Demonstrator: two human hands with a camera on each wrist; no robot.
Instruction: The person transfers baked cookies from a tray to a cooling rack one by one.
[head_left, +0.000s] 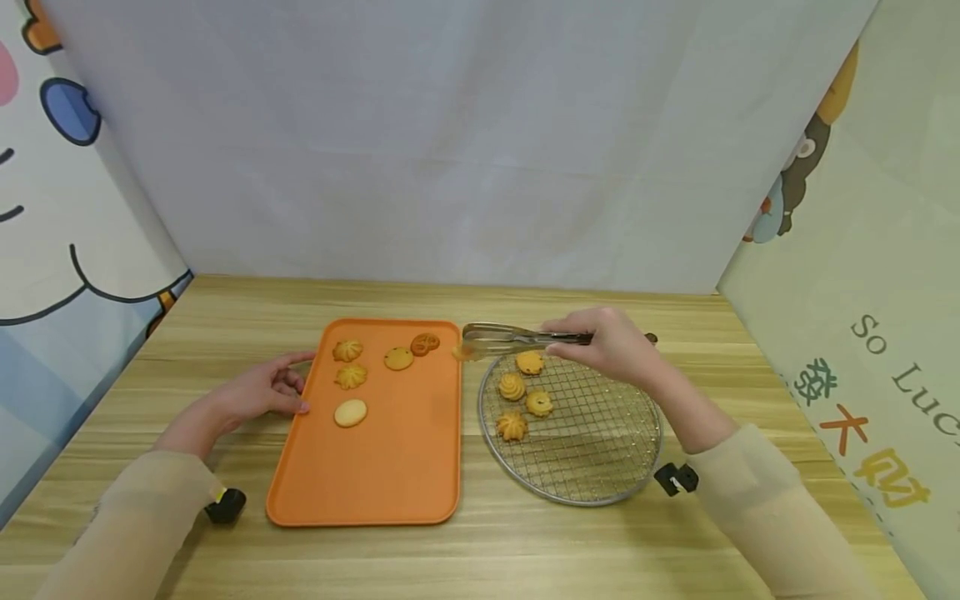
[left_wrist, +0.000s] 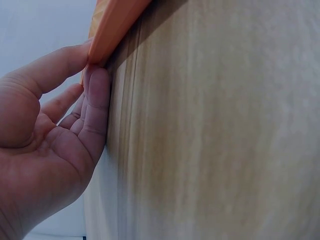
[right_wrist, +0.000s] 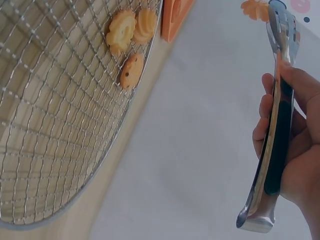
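Observation:
My left hand [head_left: 262, 392] holds the left rim of an orange tray [head_left: 397, 475], thumb and fingers at its edge. In the left wrist view, the curled fingers [left_wrist: 96, 95] lie low against the wooden table beside the tray. My right hand [head_left: 611, 346] grips metal serving tongs [head_left: 495, 335] by their dark handle. At the tongs' tips is a piped cookie [right_wrist: 255, 9], above the gap between tray and rack. On the tray lie several cookies: two flower-shaped cookies [head_left: 350, 377], a plain oval cookie [head_left: 350, 412], a speckled cookie [head_left: 398, 358] and a brown pretzel-shaped cookie [head_left: 425, 344].
To the tray's right is a round wire cooling rack [head_left: 592, 450]. Several cookies sit at its left side, among them a swirl cookie [head_left: 512, 386], a ring cookie [head_left: 539, 403] and a flower-shaped cookie [head_left: 512, 426]. A pale cloth [head_left: 465, 150] hangs behind the wooden table [head_left: 525, 558].

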